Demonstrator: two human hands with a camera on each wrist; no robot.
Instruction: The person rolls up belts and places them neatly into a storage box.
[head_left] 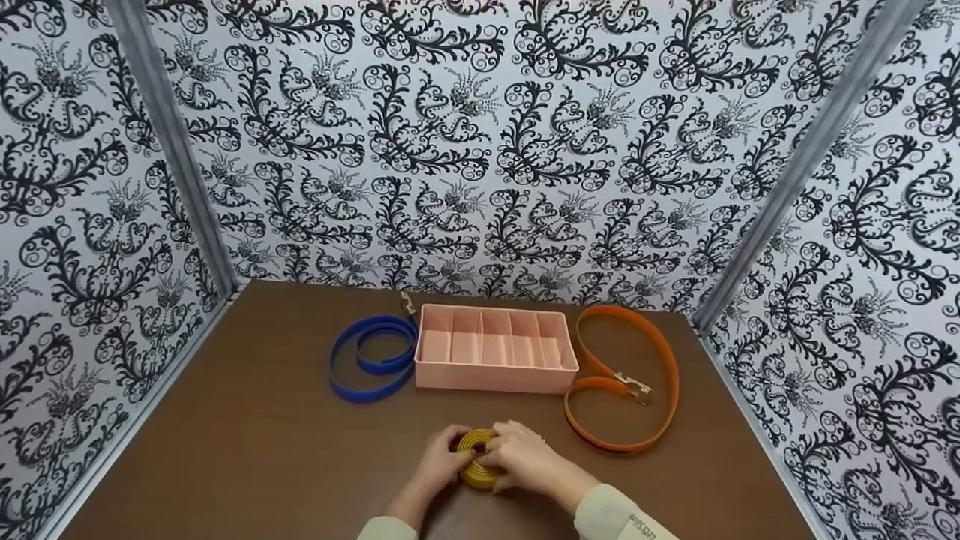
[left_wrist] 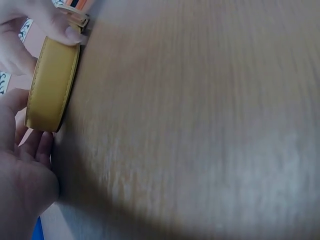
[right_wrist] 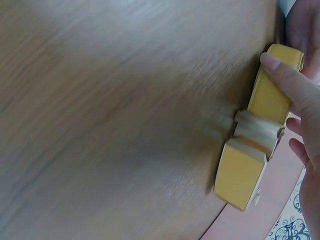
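Note:
A yellow belt [head_left: 480,481], rolled into a tight coil, stands on its edge side on the brown table near the front. My left hand [head_left: 439,463] grips the coil's left side. With its fingers and thumb, my right hand [head_left: 523,456] holds the right side, the thumb lying on the belt's outer face in the right wrist view. There the metal buckle [right_wrist: 257,131] and a yellow end piece [right_wrist: 240,175] show beside the coil. The left wrist view shows the stitched outer strap [left_wrist: 50,85] between both hands. Part of the coil's centre is hidden by fingers.
Behind the hands stands a pink box [head_left: 495,377] with several compartments. A loosely coiled blue belt [head_left: 367,394] lies to its left, a gold buckle [head_left: 407,303] behind it. An orange belt [head_left: 672,375] curls at the right. Patterned walls [head_left: 480,150] enclose the table.

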